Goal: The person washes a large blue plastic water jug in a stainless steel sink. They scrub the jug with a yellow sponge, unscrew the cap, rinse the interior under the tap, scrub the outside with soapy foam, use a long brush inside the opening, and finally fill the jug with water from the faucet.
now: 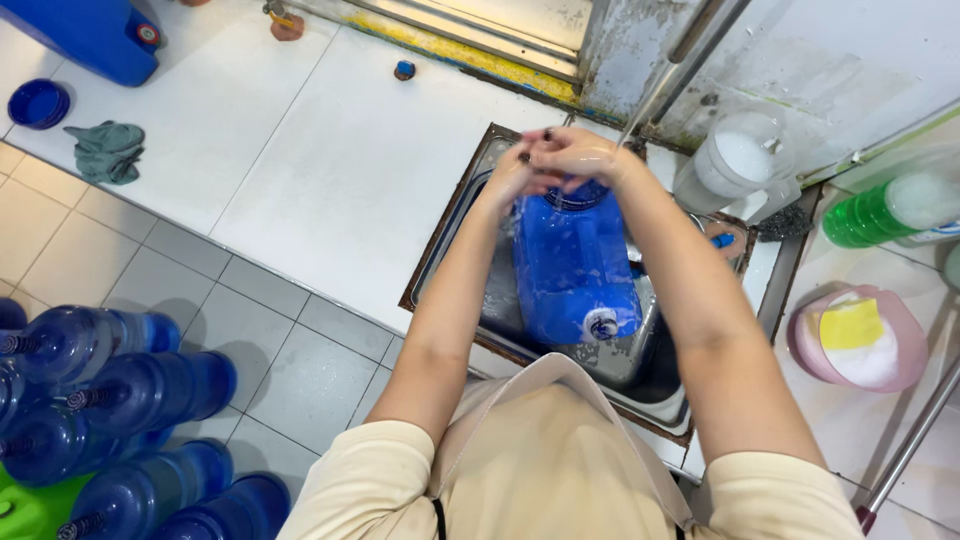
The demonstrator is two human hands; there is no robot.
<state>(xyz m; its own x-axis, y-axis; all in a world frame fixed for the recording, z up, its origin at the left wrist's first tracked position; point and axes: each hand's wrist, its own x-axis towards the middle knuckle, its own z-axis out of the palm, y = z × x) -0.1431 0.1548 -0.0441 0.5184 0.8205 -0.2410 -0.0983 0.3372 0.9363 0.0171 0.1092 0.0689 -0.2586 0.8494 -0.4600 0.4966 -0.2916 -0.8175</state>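
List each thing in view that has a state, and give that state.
blue water jug: lying in the sink, mouth under the hands
left hand: at the jug mouth, wet
right hand: clasped over the left
water stream: running
blue bottles: lying on the floor
green cloth: crumpled
pink bowl: holds a yellow sponge

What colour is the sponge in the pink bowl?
Yellow sponge, in the pink bowl; head view.

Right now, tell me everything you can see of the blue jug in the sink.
The blue jug looks like translucent plastic, large, wet and glossy. It stands in the steel sink, a small white-ringed spout low on its near side. The left hand and right hand meet over its neck, hiding the mouth.
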